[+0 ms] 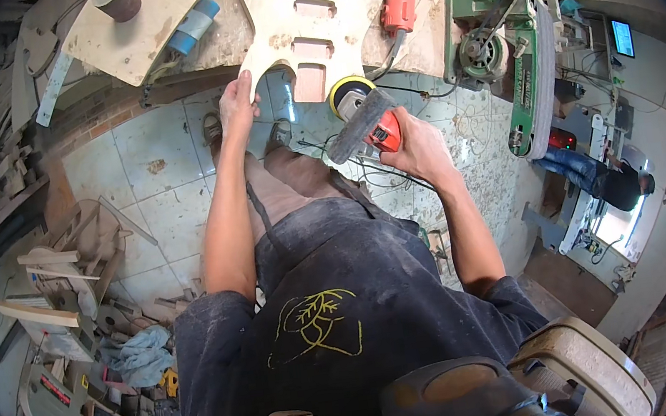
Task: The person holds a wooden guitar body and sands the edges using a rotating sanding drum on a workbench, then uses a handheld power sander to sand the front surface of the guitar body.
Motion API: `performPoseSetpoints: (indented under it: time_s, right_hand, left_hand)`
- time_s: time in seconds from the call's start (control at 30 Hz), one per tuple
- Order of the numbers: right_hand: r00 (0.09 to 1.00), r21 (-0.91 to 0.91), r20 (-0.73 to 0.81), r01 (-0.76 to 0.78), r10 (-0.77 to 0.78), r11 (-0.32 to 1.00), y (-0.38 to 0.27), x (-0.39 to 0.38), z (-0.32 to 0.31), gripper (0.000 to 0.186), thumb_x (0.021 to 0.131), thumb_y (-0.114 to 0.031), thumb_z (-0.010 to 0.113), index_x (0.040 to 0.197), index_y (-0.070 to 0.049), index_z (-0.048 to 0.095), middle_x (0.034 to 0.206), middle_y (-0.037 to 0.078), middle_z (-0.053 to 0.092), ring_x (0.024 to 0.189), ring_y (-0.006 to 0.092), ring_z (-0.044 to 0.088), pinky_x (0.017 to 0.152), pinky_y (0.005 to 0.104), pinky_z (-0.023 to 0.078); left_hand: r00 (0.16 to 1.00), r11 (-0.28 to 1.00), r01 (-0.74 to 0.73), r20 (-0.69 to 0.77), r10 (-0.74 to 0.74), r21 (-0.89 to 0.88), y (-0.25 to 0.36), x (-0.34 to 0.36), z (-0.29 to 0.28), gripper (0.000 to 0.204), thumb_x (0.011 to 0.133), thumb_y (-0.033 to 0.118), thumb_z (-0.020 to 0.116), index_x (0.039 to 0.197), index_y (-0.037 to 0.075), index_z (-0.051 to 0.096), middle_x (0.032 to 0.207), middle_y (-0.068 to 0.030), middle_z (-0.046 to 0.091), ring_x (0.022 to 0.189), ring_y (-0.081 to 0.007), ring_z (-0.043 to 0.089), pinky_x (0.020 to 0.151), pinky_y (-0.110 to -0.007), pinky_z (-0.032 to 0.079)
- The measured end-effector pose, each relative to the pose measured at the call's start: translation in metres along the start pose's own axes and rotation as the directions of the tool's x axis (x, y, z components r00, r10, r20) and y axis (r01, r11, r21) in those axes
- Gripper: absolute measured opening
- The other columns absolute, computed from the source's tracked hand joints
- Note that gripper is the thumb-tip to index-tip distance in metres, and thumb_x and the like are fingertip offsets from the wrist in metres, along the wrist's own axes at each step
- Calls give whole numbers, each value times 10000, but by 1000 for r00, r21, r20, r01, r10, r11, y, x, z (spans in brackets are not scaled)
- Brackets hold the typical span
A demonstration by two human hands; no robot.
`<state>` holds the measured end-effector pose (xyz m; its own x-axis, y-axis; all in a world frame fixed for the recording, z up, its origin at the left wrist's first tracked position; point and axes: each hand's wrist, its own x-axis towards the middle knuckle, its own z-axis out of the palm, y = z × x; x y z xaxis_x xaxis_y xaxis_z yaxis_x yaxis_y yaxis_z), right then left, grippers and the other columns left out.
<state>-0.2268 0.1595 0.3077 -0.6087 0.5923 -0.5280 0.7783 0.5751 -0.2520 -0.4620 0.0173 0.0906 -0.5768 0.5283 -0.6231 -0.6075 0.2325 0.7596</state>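
Note:
A pale wooden electric guitar body with several rectangular cutouts lies on the workbench, its near end by the front edge. My left hand is closed on the tip of its left horn. My right hand grips a red handheld disc sander with a dusty grey part across it. The sander's round pad, rimmed in yellow, is at the edge of the right horn. Whether the pad touches the wood, I cannot tell. Part of my right hand's grip is hidden behind the tool.
A red corded power tool lies right of the guitar body. Further right stands a green belt sander. A blue cylinder and a brown roll are at left. Cables cross the tiled floor. A person is far right.

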Motion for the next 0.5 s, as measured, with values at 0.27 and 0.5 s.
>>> performPoseSetpoints:
  time_s: [0.27, 0.5]
  right_hand:
    - [1000, -16, 5, -10, 10, 1000, 2, -2, 0, 541, 632, -232, 770, 1064, -5, 536, 918, 244, 665, 886, 448, 645, 777, 491, 505]
    - [1000, -25, 11, -13, 14, 1000, 3, 2, 2, 549, 628, -232, 778, 1071, -11, 541, 933, 236, 667, 891, 446, 643, 784, 490, 504]
  left_hand:
    - [1000, 1000, -6, 4, 6, -19, 3, -3, 2, 542, 962, 525, 602, 1067, -6, 625, 711, -19, 569, 540, -74, 476, 495, -235, 389]
    - [1000, 1000, -10, -2, 10, -11, 3, -2, 1, 539, 964, 521, 602, 1054, -10, 625, 708, -23, 570, 539, -77, 477, 495, -239, 389]
